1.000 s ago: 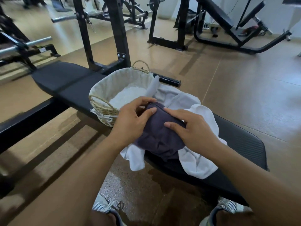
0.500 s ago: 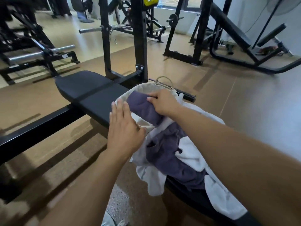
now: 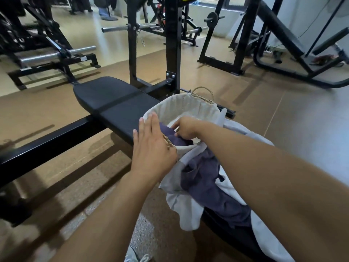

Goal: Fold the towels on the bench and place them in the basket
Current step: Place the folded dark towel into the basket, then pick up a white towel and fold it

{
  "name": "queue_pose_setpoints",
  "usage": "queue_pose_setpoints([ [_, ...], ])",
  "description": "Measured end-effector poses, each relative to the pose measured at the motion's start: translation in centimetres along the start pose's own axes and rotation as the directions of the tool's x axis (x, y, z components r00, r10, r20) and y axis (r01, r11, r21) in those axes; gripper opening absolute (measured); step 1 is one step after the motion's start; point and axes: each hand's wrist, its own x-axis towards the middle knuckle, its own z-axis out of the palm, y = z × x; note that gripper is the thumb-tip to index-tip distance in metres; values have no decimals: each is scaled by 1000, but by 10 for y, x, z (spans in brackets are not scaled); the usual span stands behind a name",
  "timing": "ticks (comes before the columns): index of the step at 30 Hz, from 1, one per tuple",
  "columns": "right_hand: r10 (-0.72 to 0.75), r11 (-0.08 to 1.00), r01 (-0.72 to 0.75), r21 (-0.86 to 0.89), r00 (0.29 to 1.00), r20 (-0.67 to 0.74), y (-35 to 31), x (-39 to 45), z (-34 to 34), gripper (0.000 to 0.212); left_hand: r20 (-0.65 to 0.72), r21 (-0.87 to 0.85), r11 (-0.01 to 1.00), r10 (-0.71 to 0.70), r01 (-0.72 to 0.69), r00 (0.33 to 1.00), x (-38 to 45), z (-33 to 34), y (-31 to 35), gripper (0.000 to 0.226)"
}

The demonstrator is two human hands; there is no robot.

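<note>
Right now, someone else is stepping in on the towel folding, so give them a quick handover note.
Left hand: open, fingers straight, resting at the near rim of the basket.
Right hand: inside the basket, grip on the folded purple towel, setting it down.
The basket sits on the bench; a white towel shows in its bottom.
Done: one purple towel folded and going into the basket.
Left: let go of it, then fold the loose purple towel and the white towels heaped on the bench beside the basket, and put them in.
</note>
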Motion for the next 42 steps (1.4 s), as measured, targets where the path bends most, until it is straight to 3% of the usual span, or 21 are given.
queue_pose_setpoints([
  [3,-15,982,37,185,993,-118,0,-1,-12,35,-12,-48,999,-12,11,1000,-1,0,1,96],
  [7,-101,955,151,257,975,-196,-4,-5,-27,37,-23,-4,1000,7,-7,1000,-2,1,2,97],
  [10,-199,976,202,79,979,-45,-11,-8,-19,50,-34,52,998,23,-21,999,-3,4,2,96],
  [12,-198,977,201,-70,979,41,-11,-6,0,46,-26,80,997,20,-18,999,-2,5,2,97],
  [17,-211,977,211,23,977,-14,0,-15,2,52,-45,92,995,26,-22,999,-5,3,9,95],
  [20,-168,964,216,154,946,-276,12,-45,-22,39,-132,34,997,78,-74,988,-11,-1,23,82],
  [23,-98,924,269,273,855,-509,32,-95,-26,22,-220,-87,980,154,-177,963,-23,-8,40,37],
  [25,-68,920,248,305,864,-498,50,-133,-13,18,-127,-124,980,141,-157,982,-34,-7,50,12],
  [29,70,977,30,210,889,-453,106,-194,21,22,169,-77,970,242,-232,955,-61,12,60,16],
  [34,397,918,-371,144,843,-363,171,-233,51,59,367,-140,949,314,-282,876,-80,35,76,31],
  [36,457,889,-419,187,838,-296,184,-238,60,64,406,-139,948,318,-287,857,-82,44,79,35],
  [40,459,876,-371,309,837,-298,200,-238,68,64,462,-95,947,314,-305,830,-78,62,82,45],
  [42,462,883,-402,244,837,-294,203,-238,69,42,468,-53,948,302,-315,831,-74,69,81,51],
])
